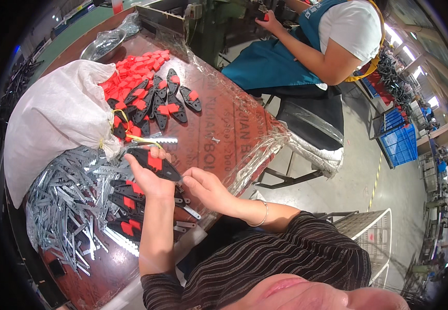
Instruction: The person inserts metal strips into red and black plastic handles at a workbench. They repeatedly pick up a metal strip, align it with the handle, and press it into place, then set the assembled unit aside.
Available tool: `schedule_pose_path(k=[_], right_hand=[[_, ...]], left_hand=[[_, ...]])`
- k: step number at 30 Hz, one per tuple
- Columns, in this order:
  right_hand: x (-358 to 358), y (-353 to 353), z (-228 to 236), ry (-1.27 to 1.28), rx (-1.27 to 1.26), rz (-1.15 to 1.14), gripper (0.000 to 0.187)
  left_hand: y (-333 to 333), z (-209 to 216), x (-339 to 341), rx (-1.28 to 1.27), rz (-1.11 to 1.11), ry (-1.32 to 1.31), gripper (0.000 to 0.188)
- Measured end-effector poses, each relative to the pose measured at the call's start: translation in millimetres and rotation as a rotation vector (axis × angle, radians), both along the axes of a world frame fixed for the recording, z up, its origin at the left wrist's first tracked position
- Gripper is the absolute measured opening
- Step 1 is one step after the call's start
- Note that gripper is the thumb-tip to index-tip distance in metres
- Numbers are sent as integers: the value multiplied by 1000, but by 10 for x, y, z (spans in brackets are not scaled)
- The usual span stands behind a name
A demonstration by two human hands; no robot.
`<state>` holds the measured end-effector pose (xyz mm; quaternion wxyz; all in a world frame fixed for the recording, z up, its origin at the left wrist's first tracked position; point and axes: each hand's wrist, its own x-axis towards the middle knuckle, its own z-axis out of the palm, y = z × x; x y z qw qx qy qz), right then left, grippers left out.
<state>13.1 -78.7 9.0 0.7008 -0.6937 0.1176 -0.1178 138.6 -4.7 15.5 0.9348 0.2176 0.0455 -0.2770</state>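
Note:
In my left hand (154,178) lies a black pointed-oval plastic part (168,170) with a red block (155,162) set into it; my fingers close round it from beneath. My right hand (203,187), a bangle at its wrist, has its thumb and forefinger pinched at the part's near tip. Whatever is between those fingertips is too small to make out. Under my left wrist lie several more black parts (125,200) with red blocks. A pile of loose toothed metal strips (66,199) spreads to the left.
A white woven sack (53,119) slumps over the reddish table (218,124). Beyond it sit loose red blocks (136,67), black parts with red blocks (167,101) and a metal bowl (102,46). A co-worker in a teal apron (270,64) sits across; blue crates (397,137) stand right.

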Motion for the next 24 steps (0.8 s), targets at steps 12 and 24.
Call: schedule_pose_path(k=[12, 24], right_hand=[[164, 18, 5, 0, -60, 165, 21], [1076, -599, -306, -10, -1220, -17, 23]], left_hand=[[353, -11, 130, -19, 60, 32, 44], [1125, 153, 152, 553, 225, -349, 27]])
